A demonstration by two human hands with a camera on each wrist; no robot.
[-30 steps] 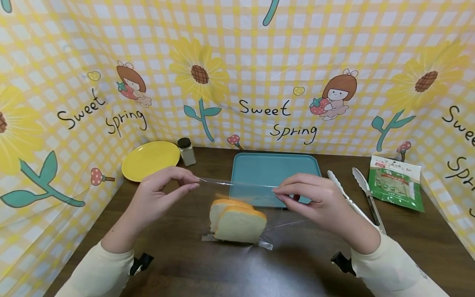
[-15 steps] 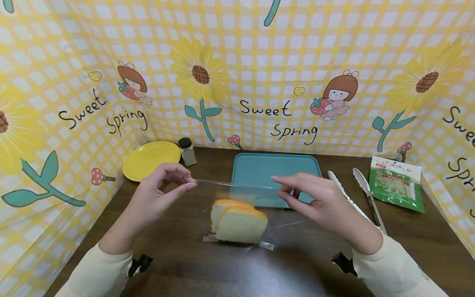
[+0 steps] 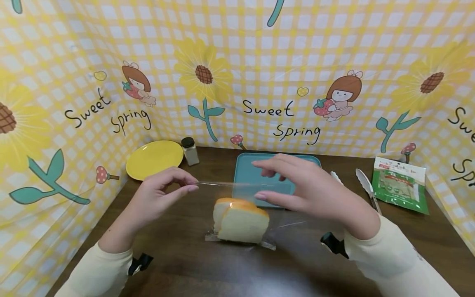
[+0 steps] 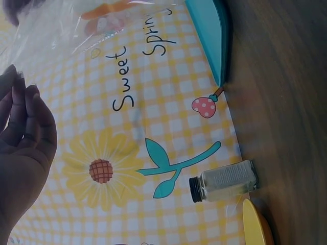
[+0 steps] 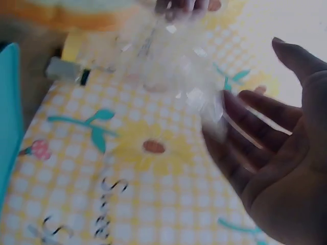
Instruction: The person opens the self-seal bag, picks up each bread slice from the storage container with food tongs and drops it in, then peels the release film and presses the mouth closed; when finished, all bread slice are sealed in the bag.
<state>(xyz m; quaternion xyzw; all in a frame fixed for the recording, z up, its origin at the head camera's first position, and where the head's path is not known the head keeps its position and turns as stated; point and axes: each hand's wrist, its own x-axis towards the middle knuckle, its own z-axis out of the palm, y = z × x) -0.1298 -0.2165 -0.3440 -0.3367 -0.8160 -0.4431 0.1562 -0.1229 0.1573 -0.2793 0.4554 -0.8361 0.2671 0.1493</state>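
Slices of white bread (image 3: 243,223) with an orange-brown crust stand inside a clear plastic bag (image 3: 269,244) on the dark table, in the head view. My left hand (image 3: 161,194) pinches the bag's top edge at its left end between thumb and fingers. At the right end of that edge, my right hand (image 3: 311,189) has its thumb and fingers spread apart. In the right wrist view, the blurred bag (image 5: 189,76) reaches the fingers of the right hand (image 5: 286,158), which do not close on it. The left wrist view shows the bag (image 4: 56,35) above the left hand (image 4: 28,138).
Behind the bread lies a teal tray (image 3: 246,169). A yellow plate (image 3: 154,161) and a black-lidded jar (image 3: 191,152) are at the back left. Metal tongs (image 3: 364,183), partly hidden by the right arm, and a green-and-white packet (image 3: 400,185) lie on the right.
My right hand has let go of the bag's edge, spread its fingers and shifted slightly left and up. The left hand keeps its pinch. The head view has turned slightly left.
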